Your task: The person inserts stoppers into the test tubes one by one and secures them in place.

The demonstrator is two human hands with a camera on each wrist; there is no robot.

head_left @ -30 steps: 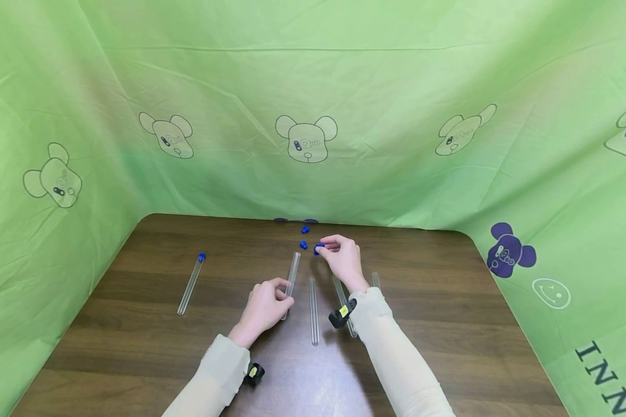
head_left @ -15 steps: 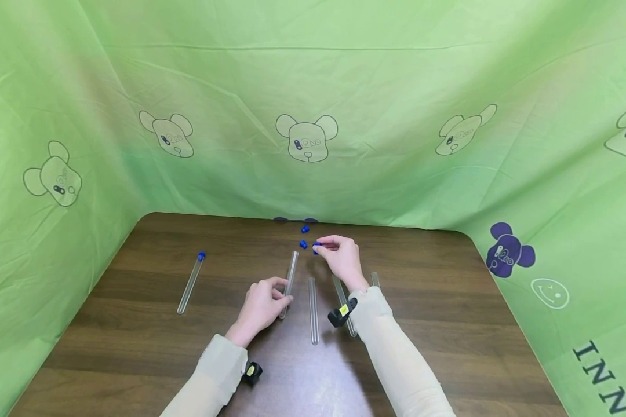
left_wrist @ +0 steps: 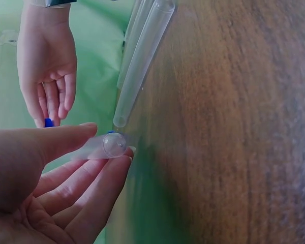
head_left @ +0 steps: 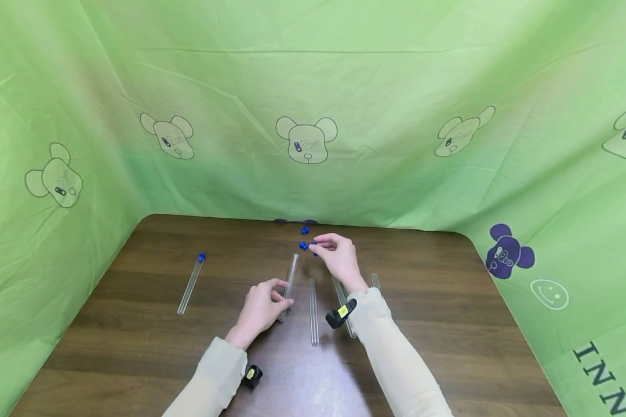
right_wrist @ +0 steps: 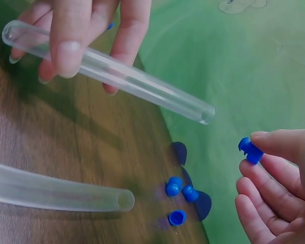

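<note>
My left hand (head_left: 259, 306) holds a clear test tube (right_wrist: 152, 91) between thumb and fingers, tilted above the table. In the right wrist view the tube's open end points toward my right hand (head_left: 339, 259). That hand pinches a small blue stopper (right_wrist: 251, 151) between thumb and forefinger, a short way apart from the tube's mouth. Several loose blue stoppers (right_wrist: 177, 217) lie on the table by the far edge, close to the right hand. Another test tube (head_left: 313, 313) lies between the two hands.
More clear tubes (head_left: 375, 280) lie under and beside the right forearm, one partly covered by it. At the left lies a tube (head_left: 190, 286) with a blue stopper (head_left: 202, 257) in its end. Green cloth (head_left: 313, 191) hangs behind the wooden table (head_left: 135, 336).
My right hand has shifted slightly left with the stopper, nearer the tube's open end. The left hand and its tube have hardly moved.
</note>
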